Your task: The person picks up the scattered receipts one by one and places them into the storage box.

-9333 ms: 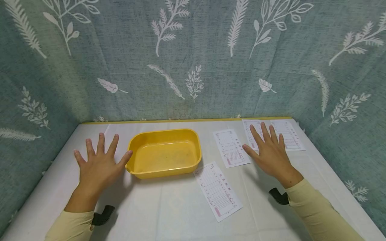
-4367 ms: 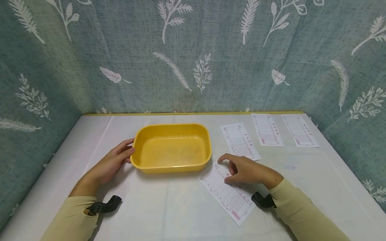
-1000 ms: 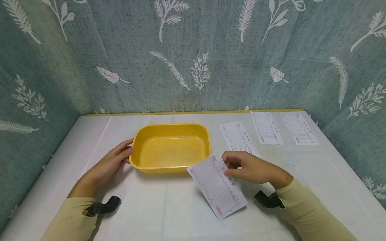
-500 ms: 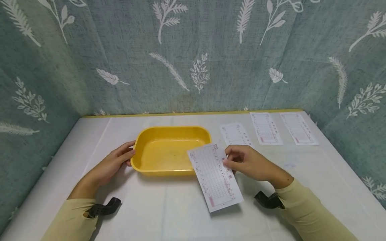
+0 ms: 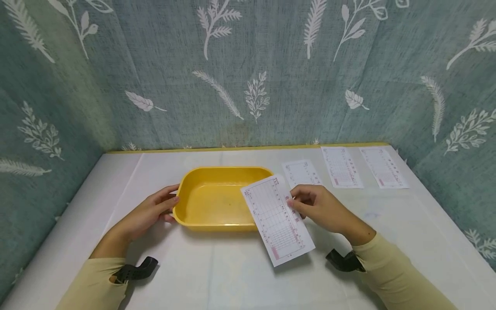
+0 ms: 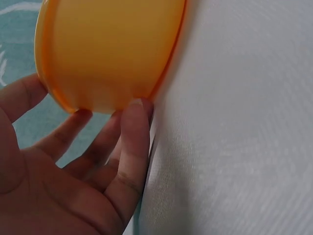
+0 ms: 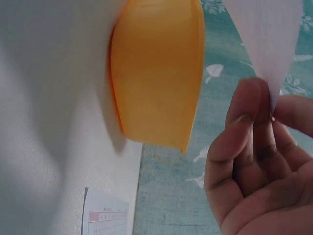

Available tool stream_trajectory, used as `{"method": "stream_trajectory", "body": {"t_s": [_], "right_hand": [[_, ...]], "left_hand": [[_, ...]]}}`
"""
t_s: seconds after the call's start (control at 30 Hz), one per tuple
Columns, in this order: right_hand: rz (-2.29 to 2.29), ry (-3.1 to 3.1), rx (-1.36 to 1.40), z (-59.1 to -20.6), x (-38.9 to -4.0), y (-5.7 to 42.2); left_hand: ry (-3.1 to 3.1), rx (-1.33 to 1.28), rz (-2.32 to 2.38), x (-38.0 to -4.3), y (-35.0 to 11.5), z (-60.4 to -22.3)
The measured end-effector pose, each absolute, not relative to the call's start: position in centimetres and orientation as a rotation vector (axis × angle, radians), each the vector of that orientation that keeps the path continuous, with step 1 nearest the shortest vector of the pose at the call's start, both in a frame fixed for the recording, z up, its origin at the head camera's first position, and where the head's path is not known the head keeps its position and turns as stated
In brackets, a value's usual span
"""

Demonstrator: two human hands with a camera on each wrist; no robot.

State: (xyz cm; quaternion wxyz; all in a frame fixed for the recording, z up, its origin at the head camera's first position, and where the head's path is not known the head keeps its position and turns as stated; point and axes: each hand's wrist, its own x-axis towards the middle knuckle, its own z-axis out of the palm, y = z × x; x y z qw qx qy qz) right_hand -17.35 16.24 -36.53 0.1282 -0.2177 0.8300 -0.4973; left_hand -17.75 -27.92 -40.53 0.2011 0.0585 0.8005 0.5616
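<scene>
My right hand (image 5: 323,209) pinches a white printed paper form (image 5: 277,221) by its right edge, thumb on top. The form is raised and tilted, overlapping the right front of a yellow plastic basin (image 5: 217,202) in the head view. In the right wrist view, the sheet (image 7: 274,39) rises from between thumb and fingers, beyond the basin's outer wall (image 7: 156,73). My left hand (image 5: 149,213) grips the basin's left end. The left wrist view shows the thumb at the rim and bent fingertips (image 6: 134,110) against the outer wall. Nothing lies inside the visible part of the basin.
Behind the right hand, one similar form (image 5: 302,172) lies partly covered. Two more forms (image 5: 342,168) (image 5: 384,168) lie flat at the back right of the white-covered table (image 5: 186,275). Patterned green cloth (image 5: 232,107) encloses the back and sides.
The right hand has lifted the form off the table and brought it up over the basin's right front. The basin has shifted slightly right and nearer, the left hand moving with it.
</scene>
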Motion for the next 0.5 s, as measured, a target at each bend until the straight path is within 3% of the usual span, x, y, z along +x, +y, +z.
{"method": "stream_trajectory", "body": {"t_s": [0.5], "right_hand": [[-1.515,2.456,-0.607,-37.11,-17.48,16.30]], "left_hand": [[2.198,0.214,1.560,-17.77,-27.83,-40.99]]}}
